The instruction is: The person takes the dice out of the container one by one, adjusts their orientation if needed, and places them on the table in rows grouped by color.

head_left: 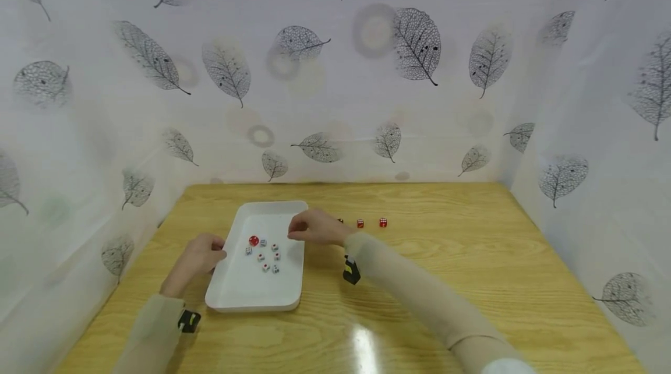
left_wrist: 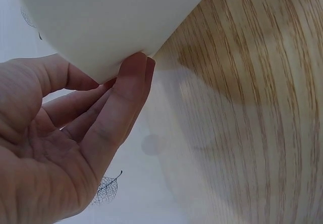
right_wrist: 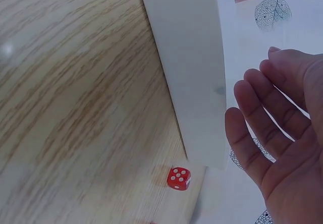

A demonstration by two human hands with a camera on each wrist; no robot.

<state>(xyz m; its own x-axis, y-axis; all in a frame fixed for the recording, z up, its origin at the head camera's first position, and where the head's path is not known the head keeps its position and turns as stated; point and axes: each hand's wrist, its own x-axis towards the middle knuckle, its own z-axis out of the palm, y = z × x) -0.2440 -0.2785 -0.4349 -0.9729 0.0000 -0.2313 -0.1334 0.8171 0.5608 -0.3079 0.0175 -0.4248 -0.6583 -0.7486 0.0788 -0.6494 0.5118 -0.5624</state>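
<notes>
A shallow white tray sits on the table with one red die and several white dice in it. At the tray's left side, my left hand pinches the rim between thumb and fingers; the left wrist view shows the fingertips against the wall's outer side. My right hand hovers over the tray's right rim. Its fingers are loosely bent, with no die visible among them. To the right of the tray are red dice, one partly hidden by my right hand.
The wooden table extends to the right and in front of the tray. A pale curtain with a leaf print surrounds its back and sides. Each wrist wears a small black device.
</notes>
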